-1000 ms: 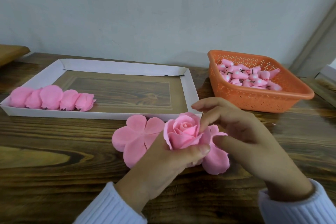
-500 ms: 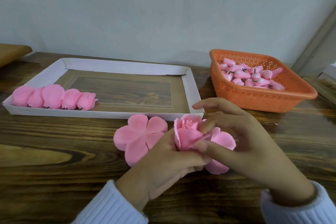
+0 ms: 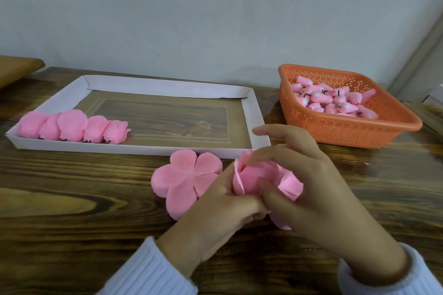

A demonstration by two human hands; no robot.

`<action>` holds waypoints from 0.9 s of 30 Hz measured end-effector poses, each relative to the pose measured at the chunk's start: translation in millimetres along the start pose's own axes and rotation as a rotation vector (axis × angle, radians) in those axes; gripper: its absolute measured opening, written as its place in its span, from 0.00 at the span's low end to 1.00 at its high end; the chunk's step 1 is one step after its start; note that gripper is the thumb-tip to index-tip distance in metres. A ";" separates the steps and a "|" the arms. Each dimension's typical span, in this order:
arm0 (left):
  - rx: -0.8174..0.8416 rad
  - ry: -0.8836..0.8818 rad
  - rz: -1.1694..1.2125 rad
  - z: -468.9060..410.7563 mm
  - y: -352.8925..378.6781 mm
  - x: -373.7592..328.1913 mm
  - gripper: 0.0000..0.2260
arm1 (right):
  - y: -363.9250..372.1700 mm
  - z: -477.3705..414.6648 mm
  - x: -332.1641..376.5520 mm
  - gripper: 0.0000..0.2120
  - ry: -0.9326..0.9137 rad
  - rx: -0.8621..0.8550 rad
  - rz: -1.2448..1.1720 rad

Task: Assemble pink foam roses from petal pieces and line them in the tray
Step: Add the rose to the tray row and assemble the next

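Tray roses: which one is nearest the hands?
The rightmost rose of the five in the tray; the other four lie further left, farther from the left hand and right hand.

Legible text, labels, brands, numbers, signs: none can be read. Surfaces examined: white tray (image 3: 143, 149) at 10 o'clock, orange basket (image 3: 347, 132) at 2 o'clock, wall (image 3: 215, 19) at 12 o'clock. All are recorded as unmarked.

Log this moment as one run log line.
step: shaping rose | left hand: holds it | right hand: pinches it | tray: finished roses in row | petal piece: on table
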State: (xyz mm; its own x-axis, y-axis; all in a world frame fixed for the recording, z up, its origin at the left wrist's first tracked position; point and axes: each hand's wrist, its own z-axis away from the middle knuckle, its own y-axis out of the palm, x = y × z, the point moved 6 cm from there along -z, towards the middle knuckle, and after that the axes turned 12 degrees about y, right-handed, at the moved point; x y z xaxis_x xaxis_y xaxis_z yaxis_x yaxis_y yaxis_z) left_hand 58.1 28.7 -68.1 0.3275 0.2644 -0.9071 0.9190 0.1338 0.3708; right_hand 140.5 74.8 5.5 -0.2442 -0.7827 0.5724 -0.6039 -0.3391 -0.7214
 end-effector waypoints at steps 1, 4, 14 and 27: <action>0.014 0.016 -0.003 -0.2 0.8 -1.1 0.19 | 1.2 0.0 0.3 0.14 0.003 0.012 0.001; 0.070 0.058 0.027 -0.4 6.6 -6.9 0.19 | 4.2 0.5 1.7 0.13 0.008 0.047 -0.017; 0.188 -0.030 0.441 2.5 15.9 -9.8 0.13 | 1.9 0.2 -1.3 0.10 0.056 0.064 -0.133; 0.009 -0.133 0.627 0.7 8.3 -1.5 0.12 | -4.1 1.1 6.2 0.15 0.010 0.051 -0.226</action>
State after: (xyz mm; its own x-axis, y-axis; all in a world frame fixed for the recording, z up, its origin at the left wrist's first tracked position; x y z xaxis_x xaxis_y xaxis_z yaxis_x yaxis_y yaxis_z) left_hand 65.4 28.7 -63.7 0.8275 0.1685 -0.5355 0.5455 -0.0160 0.8379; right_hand 142.3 70.8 11.6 -0.1146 -0.6786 0.7255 -0.6049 -0.5317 -0.5928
